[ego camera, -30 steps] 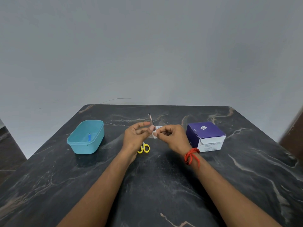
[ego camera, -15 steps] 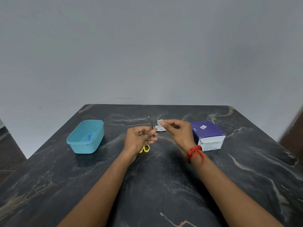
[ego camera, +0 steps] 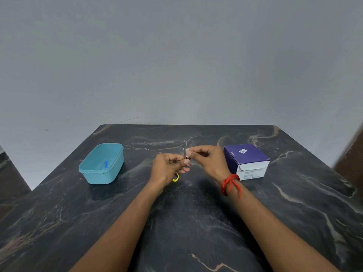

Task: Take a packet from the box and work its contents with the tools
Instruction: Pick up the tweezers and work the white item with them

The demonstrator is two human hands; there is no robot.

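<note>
Two grips | left hand point(ego camera: 167, 168): slim metal tool point(ego camera: 185, 146) held upright, tip up | right hand point(ego camera: 210, 161): pinching white packet point(ego camera: 188, 149)

Two hands: left hand point(ego camera: 167, 169), right hand point(ego camera: 211, 160); one purple box point(ego camera: 245, 156); one teal tub point(ego camera: 100, 171); one scissors point(ego camera: 175, 177); one metal tool point(ego camera: 184, 148)

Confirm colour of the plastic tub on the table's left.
The tub is plain teal; head view.
</note>
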